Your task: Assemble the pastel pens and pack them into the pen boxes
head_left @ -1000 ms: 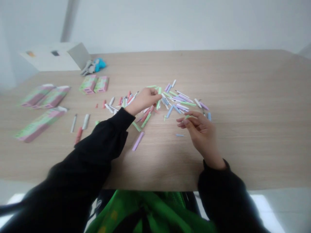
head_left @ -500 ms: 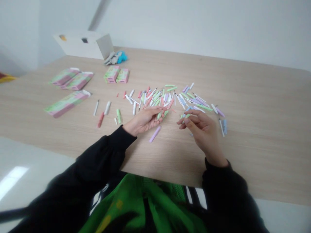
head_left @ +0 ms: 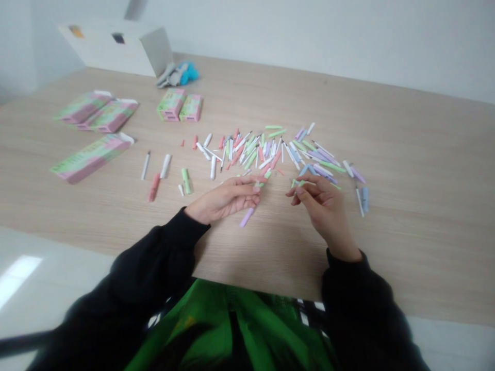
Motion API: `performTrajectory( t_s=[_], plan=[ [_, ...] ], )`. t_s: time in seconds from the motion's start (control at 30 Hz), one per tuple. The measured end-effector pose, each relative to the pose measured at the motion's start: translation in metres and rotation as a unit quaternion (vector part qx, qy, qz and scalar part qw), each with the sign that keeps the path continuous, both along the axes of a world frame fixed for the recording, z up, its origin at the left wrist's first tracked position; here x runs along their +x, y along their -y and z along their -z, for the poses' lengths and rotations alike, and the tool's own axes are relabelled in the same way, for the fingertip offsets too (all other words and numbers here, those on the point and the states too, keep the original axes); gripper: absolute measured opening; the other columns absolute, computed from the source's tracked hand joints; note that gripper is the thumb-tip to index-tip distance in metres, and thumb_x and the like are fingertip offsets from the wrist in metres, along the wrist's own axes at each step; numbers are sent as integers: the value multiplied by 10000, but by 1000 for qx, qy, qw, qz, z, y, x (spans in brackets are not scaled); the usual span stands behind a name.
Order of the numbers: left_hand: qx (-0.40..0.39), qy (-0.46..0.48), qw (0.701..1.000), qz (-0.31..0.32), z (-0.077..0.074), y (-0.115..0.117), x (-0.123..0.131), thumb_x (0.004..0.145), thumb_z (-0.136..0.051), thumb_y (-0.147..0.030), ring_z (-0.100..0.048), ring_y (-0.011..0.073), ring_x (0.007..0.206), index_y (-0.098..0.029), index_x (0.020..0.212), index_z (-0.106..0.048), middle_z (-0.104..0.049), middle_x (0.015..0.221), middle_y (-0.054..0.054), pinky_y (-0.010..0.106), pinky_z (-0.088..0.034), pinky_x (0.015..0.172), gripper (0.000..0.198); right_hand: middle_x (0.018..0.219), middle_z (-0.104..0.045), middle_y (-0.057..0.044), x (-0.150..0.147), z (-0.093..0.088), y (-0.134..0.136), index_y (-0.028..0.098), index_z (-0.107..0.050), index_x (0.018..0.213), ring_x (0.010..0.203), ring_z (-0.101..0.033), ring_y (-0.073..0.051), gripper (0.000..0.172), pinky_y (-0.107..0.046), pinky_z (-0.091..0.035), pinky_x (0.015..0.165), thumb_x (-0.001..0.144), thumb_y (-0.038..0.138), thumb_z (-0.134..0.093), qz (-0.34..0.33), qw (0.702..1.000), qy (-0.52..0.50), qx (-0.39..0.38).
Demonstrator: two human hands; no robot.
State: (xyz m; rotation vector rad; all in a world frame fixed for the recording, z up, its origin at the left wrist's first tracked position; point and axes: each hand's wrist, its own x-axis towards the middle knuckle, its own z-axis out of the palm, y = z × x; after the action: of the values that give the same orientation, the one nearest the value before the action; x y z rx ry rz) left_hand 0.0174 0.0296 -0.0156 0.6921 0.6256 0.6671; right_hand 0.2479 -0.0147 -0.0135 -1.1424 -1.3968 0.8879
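A loose heap of short pastel pen parts [head_left: 263, 152] in white, pink, green, lilac and blue lies across the middle of the table. My left hand [head_left: 226, 199] rests low beside it, its fingertips at a pink and green piece [head_left: 263, 179]. Whether it holds that piece, I cannot tell. My right hand [head_left: 319, 200] pinches a small pale green piece [head_left: 299, 182] between thumb and forefinger. A lilac tube [head_left: 246, 217] lies just under my left fingertips, and a blue tube [head_left: 365, 199] lies to the right of my right hand.
Long pink and green boxes [head_left: 93, 157] lie at the left, with two shorter ones [head_left: 180, 105] behind. Several loose parts lie apart at left. A white carton [head_left: 112, 46] and a grey and blue item [head_left: 178, 74] stand at the table's far edge. Green fabric [head_left: 232, 330] lies below the near edge.
The head view has tilted, so the table sits higher in the picture. My left hand has drawn back toward the heap's near edge, and more of the heap shows.
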Motion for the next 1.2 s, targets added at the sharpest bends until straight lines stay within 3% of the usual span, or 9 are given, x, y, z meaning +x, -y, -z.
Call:
performTrajectory(
  t_s=[0.13, 0.23, 0.33, 0.47, 0.53, 0.7, 0.77, 1.03, 1.2],
  plan=[
    [23, -32, 999, -3, 4, 1, 0, 878, -614, -11, -673, 85, 702, -90, 1157, -669, -678, 830, 35, 175, -556, 695, 296, 772, -746, 10, 1, 2, 3, 214, -640, 1031, 598, -657, -128, 203, -305, -571, 611, 867, 314, -706, -3, 1000, 5, -13],
    [55, -55, 997, -14, 6, 2, 1, 939, -613, -158, -654, 96, 694, -104, 1095, -659, -652, 817, 29, 203, -541, 675, 172, 777, -758, 4, 2, 6, 2, 215, -640, 1030, 622, -676, -135, 215, -311, -580, 633, 866, 331, -717, -1, 1000, 1, -16],
    [196, -101, 975, -14, 5, 6, 3, 959, -614, -227, -632, 102, 691, -171, 1196, -586, -624, 794, -12, 218, -512, 673, 245, 796, -774, -2, 2, 6, -1, 226, -634, 1030, 681, -715, -153, 228, -328, -592, 672, 873, 368, -721, 14, 1000, -19, -2],
    [354, -178, 918, 18, 5, 17, 7, 950, -628, -204, -672, 146, 765, -244, 1436, -313, -661, 816, -18, 239, -485, 667, 581, 854, -797, -8, -2, -7, -5, 250, -626, 1034, 787, -757, -179, 208, -369, -613, 771, 905, 395, -701, 63, 996, -31, 49],
    [357, -185, 915, 39, 5, 21, 11, 958, -605, -205, -693, 165, 827, -223, 1459, -251, -707, 899, 29, 244, -482, 655, 614, 877, -801, -14, -8, -15, -5, 255, -633, 1038, 836, -767, -189, 187, -390, -610, 839, 923, 394, -684, 76, 995, -14, 68],
    [374, -176, 909, 55, 4, 22, 15, 970, -561, -193, -697, 166, 1000, -158, 1203, -539, -725, 1089, 102, 275, -522, 832, 237, 866, -792, -17, -25, -21, -1, 246, -643, 1021, 930, -782, -215, 137, -396, -605, 893, 936, 353, -660, 33, 997, 20, 73],
    [383, -190, 902, 58, 3, 22, 14, 973, -560, -198, -699, 163, 988, -153, 1157, -576, -727, 1119, 108, 278, -527, 839, 191, 860, -792, -19, -29, -18, 0, 238, -645, 1017, 925, -785, -217, 132, -395, -609, 892, 931, 337, -660, 26, 997, 21, 68],
    [412, -213, 883, 66, -1, 26, 12, 983, -534, -188, -720, 162, 923, -157, 1260, -584, -755, 1104, 109, 274, -535, 790, 283, 864, -795, -16, -31, -15, 0, 240, -646, 1019, 876, -790, -217, 194, -392, -630, 847, 922, 406, -677, 6, 998, 23, 50],
    [402, -220, 886, 70, 2, 25, 10, 991, -515, -185, -723, 161, 929, -156, 1299, -565, -746, 1124, 113, 267, -532, 780, 313, 833, -786, -17, -28, -18, 3, 245, -651, 1035, 882, -791, -227, 191, -400, -621, 859, 938, 409, -666, 42, 996, 39, 71]
  ],
)
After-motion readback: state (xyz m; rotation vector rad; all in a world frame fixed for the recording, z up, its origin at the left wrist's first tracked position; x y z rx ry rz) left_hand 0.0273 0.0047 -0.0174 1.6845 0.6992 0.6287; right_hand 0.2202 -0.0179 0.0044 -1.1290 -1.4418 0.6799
